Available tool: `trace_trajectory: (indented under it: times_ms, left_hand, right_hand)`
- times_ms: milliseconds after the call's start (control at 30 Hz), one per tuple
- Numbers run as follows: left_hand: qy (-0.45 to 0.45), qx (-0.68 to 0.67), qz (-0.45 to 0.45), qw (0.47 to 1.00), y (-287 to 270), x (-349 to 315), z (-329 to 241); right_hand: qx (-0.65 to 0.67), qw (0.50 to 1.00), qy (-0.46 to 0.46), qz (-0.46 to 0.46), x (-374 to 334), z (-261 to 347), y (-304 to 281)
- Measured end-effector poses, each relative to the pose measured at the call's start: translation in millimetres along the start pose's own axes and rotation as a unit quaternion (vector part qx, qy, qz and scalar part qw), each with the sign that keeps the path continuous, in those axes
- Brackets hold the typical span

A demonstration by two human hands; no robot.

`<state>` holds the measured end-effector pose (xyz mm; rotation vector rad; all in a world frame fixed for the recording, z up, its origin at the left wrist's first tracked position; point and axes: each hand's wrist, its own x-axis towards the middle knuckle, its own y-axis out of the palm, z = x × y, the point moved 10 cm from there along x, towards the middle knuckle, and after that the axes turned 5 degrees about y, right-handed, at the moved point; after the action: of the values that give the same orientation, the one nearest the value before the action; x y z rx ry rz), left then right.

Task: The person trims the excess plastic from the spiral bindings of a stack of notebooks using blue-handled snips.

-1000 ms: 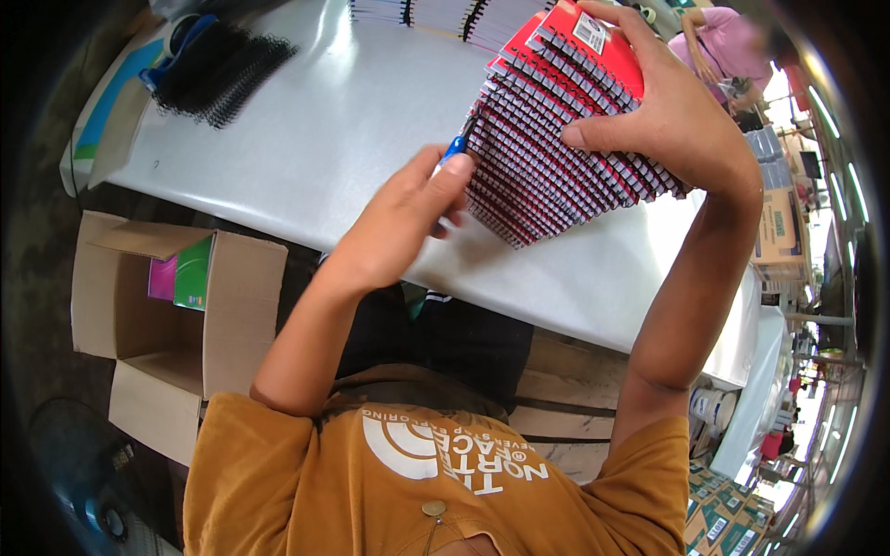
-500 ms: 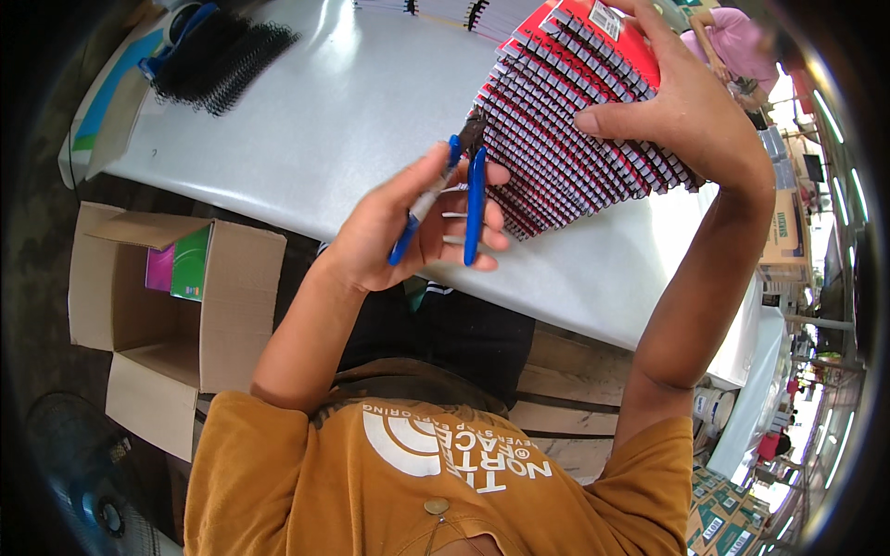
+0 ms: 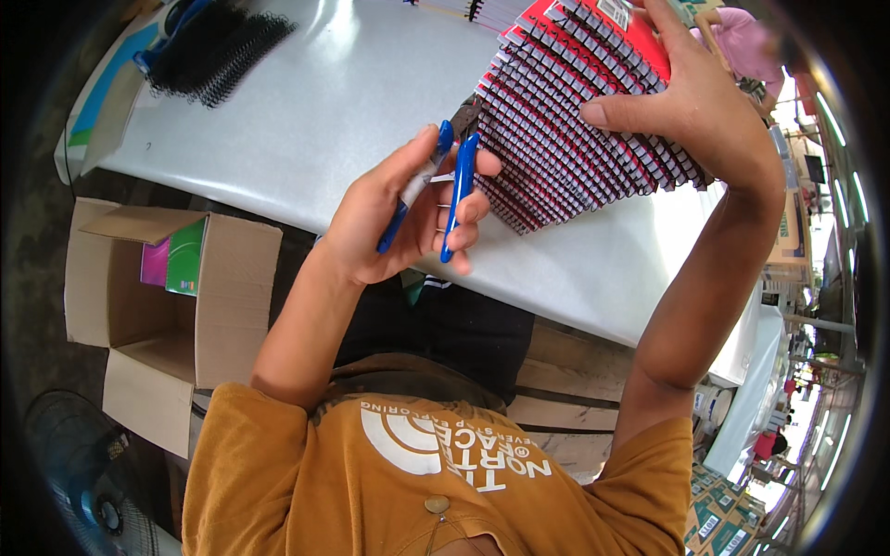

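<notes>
A fanned stack of red-covered spiral notebooks [image 3: 556,111] stands tilted over the table, its rows of dark wire binding facing me. Around its upper right side is my right hand [image 3: 709,107], thumb pressed on the bindings and fingers on the red cover. In my left hand [image 3: 389,208] is a pair of blue-handled wire cutters [image 3: 460,190]. Their handles are spread somewhat, and the dark jaws meet the left edge of the stack, by the binding ends. Whether a wire lies between the jaws cannot be made out.
A bundle of black spiral wires [image 3: 222,56] lies at the table's far left. More bound notebooks sit at the far edge. Left of me stands an open cardboard box [image 3: 236,296] on its side, near a fan [image 3: 102,500]. Another person [image 3: 746,46] is at the upper right.
My left hand and the wire cutters have shifted slightly left and up along the stack's edge, the handles a little closer together. My right hand keeps its hold on the notebooks.
</notes>
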<state>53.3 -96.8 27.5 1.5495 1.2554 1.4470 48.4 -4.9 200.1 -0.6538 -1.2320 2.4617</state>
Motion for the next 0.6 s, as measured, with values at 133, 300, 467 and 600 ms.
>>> trace_trajectory:
  times_ms: [133,300,467,600]
  left_hand:
    - [0.052,0.795,-0.329,0.507,-11.0,-20.7,-47.7]
    - [0.014,0.259,-0.217,0.941,-30.5,-13.1,-2.3]
    - [0.017,0.647,-0.294,0.703,-28.8,-21.0,-31.4]
    - [0.034,0.557,-0.306,0.771,-37.5,-22.3,-24.9]
  right_hand:
    - [-0.057,0.998,-0.017,-0.031,-2.7,2.7,3.4]
    - [-0.154,0.979,-0.081,-0.103,-13.1,12.2,11.8]
    - [-0.144,0.98,-0.089,-0.108,-10.3,9.8,10.2]
    - [-0.134,0.98,-0.085,-0.119,-10.6,6.9,10.9]
